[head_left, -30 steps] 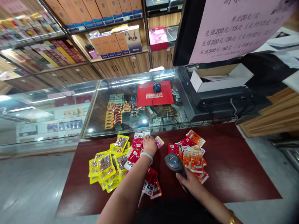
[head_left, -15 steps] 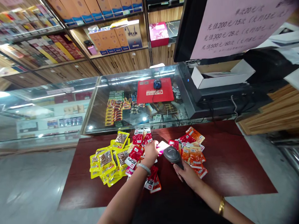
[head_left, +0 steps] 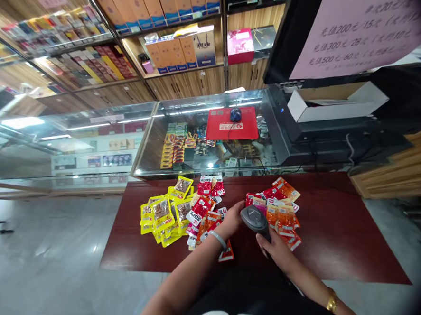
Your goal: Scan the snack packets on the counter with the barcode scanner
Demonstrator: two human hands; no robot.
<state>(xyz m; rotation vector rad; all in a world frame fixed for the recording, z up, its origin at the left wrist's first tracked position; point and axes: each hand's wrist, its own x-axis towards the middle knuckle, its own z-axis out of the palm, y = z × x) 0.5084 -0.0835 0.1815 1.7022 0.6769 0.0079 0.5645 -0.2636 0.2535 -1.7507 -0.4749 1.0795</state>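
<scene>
My right hand (head_left: 274, 247) is closed around the handle of a dark grey handheld barcode scanner (head_left: 254, 219), whose head points away from me. Just left of the scanner is my left hand (head_left: 232, 220), a pale bangle on its wrist. Its fingers look pressed together, and the tips reach behind the scanner head by a red packet (head_left: 253, 198); what they hold is hidden. A pile of orange and red snack packets (head_left: 280, 215) lies on the right. Left of my left hand are more red packets (head_left: 201, 207), beside a heap of yellow snack packets (head_left: 162, 211).
The packets lie on a dark red tabletop (head_left: 351, 237). Behind it stands a glass display counter (head_left: 149, 146) with a red mouse mat (head_left: 216, 124) and computer mouse (head_left: 235, 114). A monitor back with a pink notice (head_left: 346, 37) and a white open box (head_left: 306, 111) are at right.
My left hand has moved right and forward, from the middle to the edge of the right pile. The bright pink-lit packet at its fingers no longer shows there. The scanner stays in my right hand.
</scene>
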